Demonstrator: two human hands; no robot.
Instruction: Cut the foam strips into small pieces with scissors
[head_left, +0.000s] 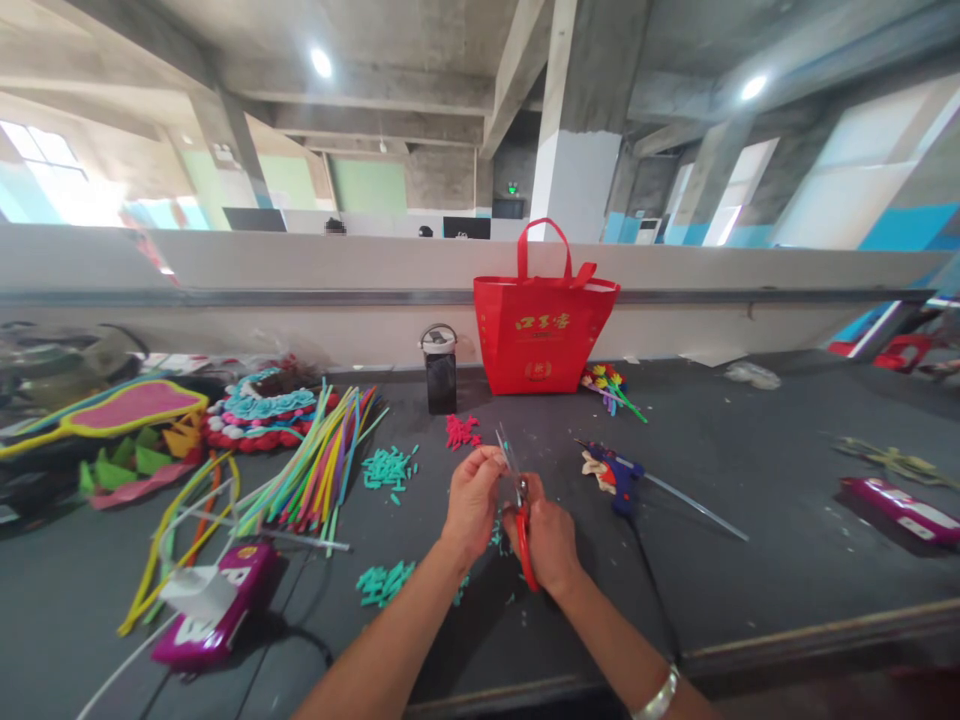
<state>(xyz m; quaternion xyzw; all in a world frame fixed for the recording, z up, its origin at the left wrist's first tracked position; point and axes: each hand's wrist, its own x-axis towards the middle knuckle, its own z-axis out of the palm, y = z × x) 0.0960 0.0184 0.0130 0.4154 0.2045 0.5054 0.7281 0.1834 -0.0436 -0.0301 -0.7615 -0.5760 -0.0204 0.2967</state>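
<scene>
My right hand (546,535) is closed round the red-handled scissors (523,545), whose blades point up and away from me. My left hand (474,495) is pinched beside the blades, with a small teal piece (505,437) showing near its fingertips. Small teal pieces lie in a pile (388,470) to the left, and a second teal pile (386,583) sits nearer, partly behind my left forearm. Beyond my hands is a small heap of pinkish-red pieces (462,431). Teal scraps are scattered under my hands.
A red bag (546,335) and a dark bottle (440,375) stand at the back. Right of my hands lies a blue glue gun (622,480) with its cord. Colourful pipe cleaners (322,460), craft pieces and a purple power strip (217,610) are left; another purple strip (900,510) lies far right.
</scene>
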